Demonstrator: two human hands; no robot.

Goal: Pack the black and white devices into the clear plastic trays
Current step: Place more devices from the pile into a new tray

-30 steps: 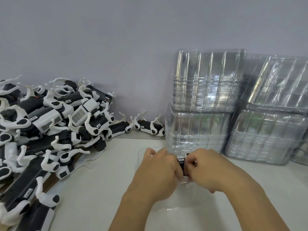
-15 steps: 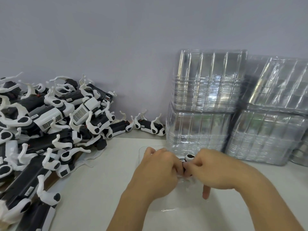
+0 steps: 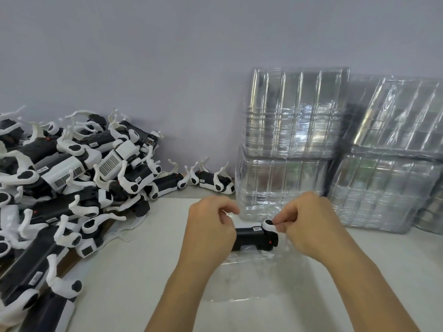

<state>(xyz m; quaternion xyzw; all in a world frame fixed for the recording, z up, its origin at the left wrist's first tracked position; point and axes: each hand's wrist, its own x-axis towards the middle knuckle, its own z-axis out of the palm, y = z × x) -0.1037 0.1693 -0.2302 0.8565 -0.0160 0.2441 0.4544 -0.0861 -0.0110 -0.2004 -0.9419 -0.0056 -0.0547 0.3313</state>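
A large heap of black and white devices [image 3: 62, 188] is piled along the worktop's [image 3: 134, 271] left edge, and stacks of clear plastic trays [image 3: 294, 149] are set against the back edge at the right. A single clear tray [image 3: 251, 281] is laid flat near the front. Over it one device [image 3: 255, 238] is held level: its left end is clasped by the closed left hand [image 3: 211, 226], and its white round-capped end is pinched by the right hand [image 3: 309, 224].

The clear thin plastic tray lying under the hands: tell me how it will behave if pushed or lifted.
The clear thin plastic tray looks filmy and wrinkled, so probably floppy and light. Likely to slide on the smooth white table. The black and white device pressed in may anchor it.
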